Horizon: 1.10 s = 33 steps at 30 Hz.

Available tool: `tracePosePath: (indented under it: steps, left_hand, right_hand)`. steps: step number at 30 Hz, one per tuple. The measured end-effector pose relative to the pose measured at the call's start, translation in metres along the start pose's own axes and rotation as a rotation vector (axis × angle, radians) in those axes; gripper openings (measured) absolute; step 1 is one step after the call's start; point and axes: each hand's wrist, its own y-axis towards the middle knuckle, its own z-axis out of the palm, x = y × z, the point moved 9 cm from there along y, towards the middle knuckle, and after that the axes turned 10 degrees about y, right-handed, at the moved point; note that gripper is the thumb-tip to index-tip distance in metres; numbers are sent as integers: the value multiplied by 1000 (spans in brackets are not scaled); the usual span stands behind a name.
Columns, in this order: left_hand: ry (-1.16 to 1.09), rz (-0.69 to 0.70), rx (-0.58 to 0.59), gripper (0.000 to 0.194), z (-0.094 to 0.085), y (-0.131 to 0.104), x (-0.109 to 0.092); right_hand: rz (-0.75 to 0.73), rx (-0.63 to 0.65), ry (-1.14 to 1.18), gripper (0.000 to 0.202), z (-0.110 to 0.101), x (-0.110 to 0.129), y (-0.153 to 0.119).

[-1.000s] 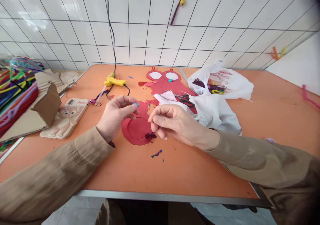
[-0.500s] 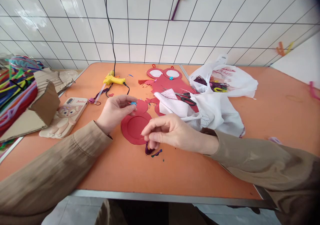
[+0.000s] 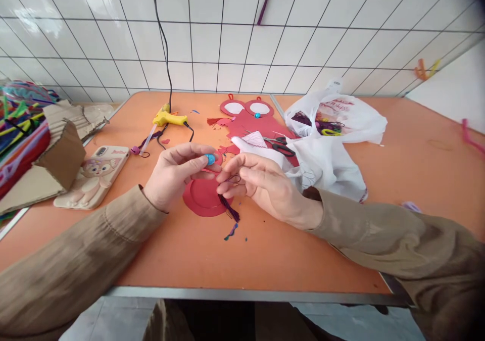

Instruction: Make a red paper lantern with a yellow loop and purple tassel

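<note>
Between the thumb and fingers of my left hand [image 3: 178, 172] is a small blue bell [image 3: 210, 159]. Close beside it, my right hand [image 3: 261, 184] pinches a dark purple tassel [image 3: 229, 208] by its thin cord loop [image 3: 235, 179], and the strands hang down below the fingers. The fingertips of both hands nearly meet. Beneath them on the orange table lies a red round cutout [image 3: 202, 199], partly covered by my hands. Small blue and purple scraps [image 3: 231, 232] lie in front of it.
A yellow glue gun [image 3: 170, 116] with a cord lies at the back left, near a phone [image 3: 94, 177] and a cardboard box [image 3: 64, 159]. Black-handled scissors [image 3: 282, 146] rest on red sheets and white cloth [image 3: 329, 169]. A white plastic bag [image 3: 352, 121] stands behind.
My hands have come closer together. The blue bell has moved slightly right and shows more, while my right hand has risen a little, lifting the tassel and bringing its cord loop into sight.
</note>
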Motion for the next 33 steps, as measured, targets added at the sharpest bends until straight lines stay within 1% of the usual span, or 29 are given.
tracePosePath:
  steps: [3, 6, 8, 11, 15, 23, 27, 28, 30, 33]
  left_hand:
    - [32, 37, -59, 12, -5, 0, -5]
    - [61, 64, -82, 10, -7, 0, -8]
    - [97, 72, -64, 10, -5, -1, -8]
    - [165, 80, -34, 11, -2, -2, -6]
    - [230, 97, -9, 10, 1, -3, -8]
    - [318, -18, 122, 5, 17, -15, 1]
    - [409, -25, 97, 11, 22, -19, -1]
    - [455, -13, 100, 15, 23, -20, -2]
    - [574, 56, 142, 25, 29, -20, -6]
    - [772, 234, 238, 31, 40, -23, -14]
  right_hand:
    - [33, -28, 42, 10, -1, -4, 0]
    - [28, -98, -23, 6, -5, -6, 0]
    - [8, -123, -62, 6, -7, -6, 1]
    - [-21, -133, -78, 12, -10, -5, 2]
    - [-51, -155, -91, 17, -14, -3, 4]
    - [-11, -181, -185, 22, -9, 0, 1]
    - [-24, -149, -208, 26, -4, 1, 1]
    - [-28, -135, -210, 26, -3, 1, 1]
    - [-31, -116, -209, 25, -2, 0, 1]
    - [-23, -115, -204, 23, -4, -2, 1]
